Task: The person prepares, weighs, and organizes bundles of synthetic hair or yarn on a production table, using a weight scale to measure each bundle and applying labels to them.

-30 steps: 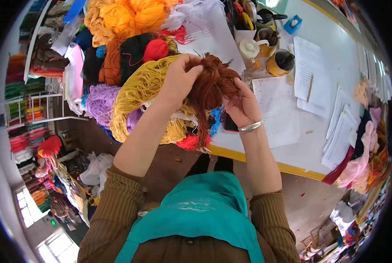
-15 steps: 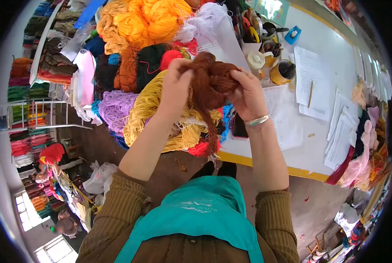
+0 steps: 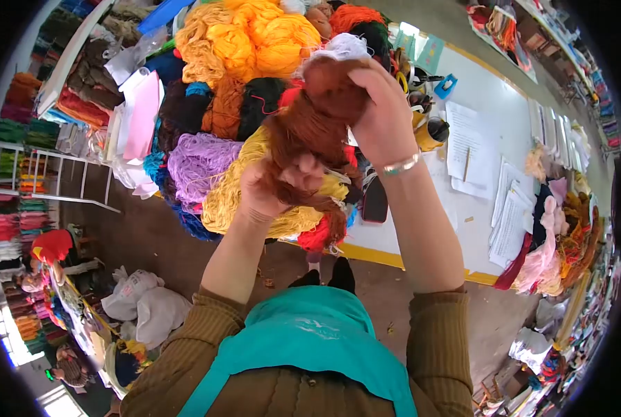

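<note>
We held the rust-brown yarn skein [image 3: 310, 132] above the table edge [image 3: 380, 256]. Our left hand [image 3: 272, 184] was closed on its lower strands at 7 o'clock; our right hand [image 3: 380, 111] was clenched on its top at 1 o'clock. The skein looked only partly drawn out, strands remaining bunched. Heaped yarn [image 3: 227, 181] crowded behind; papers [image 3: 467, 142] lay at 3 o'clock.

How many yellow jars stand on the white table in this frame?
1 visible: the yellow jar with a dark lid stands just right of the right hand, which grips the brown yarn. Others may be hidden behind the hand.
</note>
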Tool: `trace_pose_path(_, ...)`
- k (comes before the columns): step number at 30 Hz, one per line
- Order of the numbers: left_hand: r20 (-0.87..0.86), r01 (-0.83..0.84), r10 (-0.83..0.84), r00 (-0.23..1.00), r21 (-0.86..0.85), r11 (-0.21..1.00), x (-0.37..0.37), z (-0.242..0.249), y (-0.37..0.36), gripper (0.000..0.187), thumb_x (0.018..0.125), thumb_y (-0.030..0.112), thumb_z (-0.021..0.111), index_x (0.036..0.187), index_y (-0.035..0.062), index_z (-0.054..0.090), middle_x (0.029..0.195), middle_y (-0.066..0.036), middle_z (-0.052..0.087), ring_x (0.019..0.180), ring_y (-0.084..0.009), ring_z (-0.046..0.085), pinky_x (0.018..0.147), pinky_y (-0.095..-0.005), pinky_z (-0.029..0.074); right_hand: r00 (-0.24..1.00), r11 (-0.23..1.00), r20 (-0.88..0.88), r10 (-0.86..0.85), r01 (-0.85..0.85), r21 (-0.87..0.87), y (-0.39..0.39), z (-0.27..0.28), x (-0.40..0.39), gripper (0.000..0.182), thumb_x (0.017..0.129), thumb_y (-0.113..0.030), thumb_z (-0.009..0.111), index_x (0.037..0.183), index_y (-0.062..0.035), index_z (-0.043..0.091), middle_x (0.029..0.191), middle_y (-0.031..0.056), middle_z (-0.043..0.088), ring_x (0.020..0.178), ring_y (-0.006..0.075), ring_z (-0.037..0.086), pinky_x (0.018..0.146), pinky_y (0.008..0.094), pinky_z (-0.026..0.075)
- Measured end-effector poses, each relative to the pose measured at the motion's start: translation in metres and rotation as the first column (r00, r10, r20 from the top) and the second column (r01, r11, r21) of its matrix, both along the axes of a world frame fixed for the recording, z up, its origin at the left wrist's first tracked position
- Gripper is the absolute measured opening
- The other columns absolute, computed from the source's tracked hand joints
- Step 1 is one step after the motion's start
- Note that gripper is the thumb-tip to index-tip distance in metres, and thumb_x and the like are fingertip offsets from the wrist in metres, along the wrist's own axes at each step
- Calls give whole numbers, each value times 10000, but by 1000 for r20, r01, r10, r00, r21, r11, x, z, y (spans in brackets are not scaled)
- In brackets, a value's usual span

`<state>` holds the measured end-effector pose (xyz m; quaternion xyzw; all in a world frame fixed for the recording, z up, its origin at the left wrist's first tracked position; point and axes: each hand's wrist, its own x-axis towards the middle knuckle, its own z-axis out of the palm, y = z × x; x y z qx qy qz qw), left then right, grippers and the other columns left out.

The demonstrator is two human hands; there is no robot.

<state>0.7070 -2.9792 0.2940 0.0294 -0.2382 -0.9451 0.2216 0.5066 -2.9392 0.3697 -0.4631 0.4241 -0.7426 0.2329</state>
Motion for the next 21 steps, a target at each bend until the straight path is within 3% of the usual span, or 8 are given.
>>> trace_pose_path(2, -59, 36, -51, 997, -235, 971, 1, -4, -7, 535, 800, 422, 633, 1244, 128, 582, 1207, -100, 610, 1214, -327, 498, 1059, -475, 329, 773, 949, -559, -301, 186, -254, -25, 6, -3, 324, 713, 176, 588, 978, 0, 531, 1046, 131, 621, 931, 273, 621, 817, 315, 519)
trace_pose_path(6, 544, 275, 244, 803, -702, 657, -3, -26, -34, 411, 908, 99, 480, 1303, 158, 580, 1137, -92, 645, 895, -189, 575, 869, -319, 450, 996, 982, -71, 46, -58, -178, -31, 63, -2, 293, 760, 6, 526, 1044, -13, 595, 1098, 120, 641, 1045, 276, 602, 938, 375, 469)
trace_pose_path(7, 540, 41, 247, 805, -466, 884, -8, -64, -39, 196, 875, 108, 493, 975, 31, 643, 801, 15, 563, 709, -67, 492, 647, -237, 408, 748, 893, 488, 449, -353, -280, -19, 87, 1, 210, 923, -134, 491, 1067, -23, 597, 1135, 78, 641, 1102, 227, 587, 1002, 385, 432)
trace_pose_path(11, 575, 50, 170, 801, -347, 937, -25, -80, -59, 164, 866, 89, 505, 959, 42, 632, 784, 33, 543, 696, -47, 464, 606, -220, 377, 875, 967, 436, 210, -121, -223, 61, 107, -37, 263, 901, -137, 535, 1138, -40, 595, 1163, 99, 643, 1110, 257, 584, 1005, 405, 430)
trace_pose_path(15, 305, 232, 516, 800, -952, 202, -24, -70, -70, 224, 791, -72, 456, 923, -11, 627, 936, -60, 648, 896, -196, 604, 803, -345, 476, 744, 892, 600, -293, 439, -109, 157, 160, -57, 338, 929, -162, 502, 1212, 9, 571, 1234, 135, 619, 1177, 285, 554, 1067, 434, 393)
trace_pose_path(18, 296, 97, 498, 815, -917, 386, -33, -125, -91, 183, 898, 140, 482, 771, 76, 597, 725, -52, 584, 714, -209, 553, 638, -353, 446, 636, 669, 550, -540, 721, -177, 258, 198, -80, 387, 935, -197, 467, 1242, 25, 544, 1277, 167, 584, 1215, 318, 525, 1095, 484, 363)
trace_pose_path(19, 542, 90, 96, 835, -305, 948, -43, -65, -64, 140, 875, 182, 529, 811, 97, 621, 763, -47, 615, 750, -204, 583, 662, -340, 468, 951, 919, 290, 110, 13, -394, 341, 186, -118, 368, 932, -197, 487, 1228, 10, 559, 1268, 149, 593, 1207, 309, 534, 1083, 494, 376)
trace_pose_path(21, 541, 147, 111, 834, -411, 900, -48, -133, -113, 146, 845, 198, 568, 894, 87, 649, 828, -36, 632, 776, -180, 591, 694, -303, 473, 832, 784, 373, -410, 531, -322, 404, 213, -91, 365, 927, -204, 506, 1221, 2, 568, 1262, 139, 598, 1202, 303, 539, 1079, 488, 382)
